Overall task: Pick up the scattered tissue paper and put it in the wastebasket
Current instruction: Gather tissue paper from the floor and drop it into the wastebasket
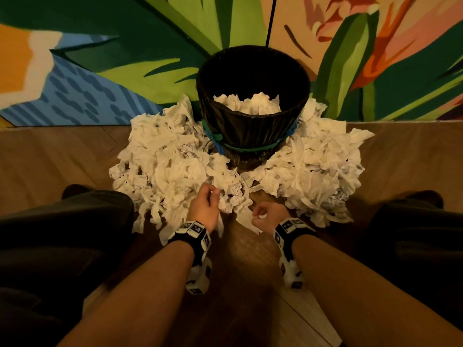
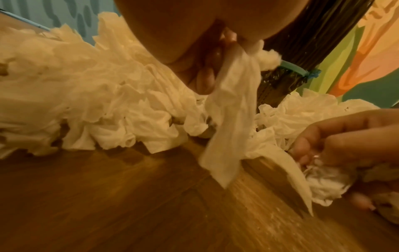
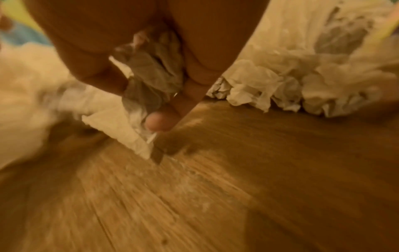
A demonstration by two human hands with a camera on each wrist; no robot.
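A black wastebasket [image 1: 253, 131] stands against the painted wall, with crumpled tissue [image 1: 250, 103] inside. White tissue paper lies heaped on the floor to its left [image 1: 165, 166] and right [image 1: 313, 169]. My left hand [image 1: 204, 206] is at the near edge of the left heap and pinches a long strip of tissue [image 2: 233, 119] that hangs down from the fingers. My right hand [image 1: 265, 217] is low over the floor between the heaps, its fingers curled round a crumpled wad of tissue [image 3: 151, 75]. The same hand [image 2: 345, 145] and its wad [image 2: 328, 184] show in the left wrist view.
A wooden floor [image 1: 240, 284] runs between my two dark-trousered knees [image 1: 62, 234] [image 1: 411, 234]. A colourful mural wall [image 1: 100, 58] stands right behind the basket. A blue-green band [image 1: 250, 146] circles the basket low down.
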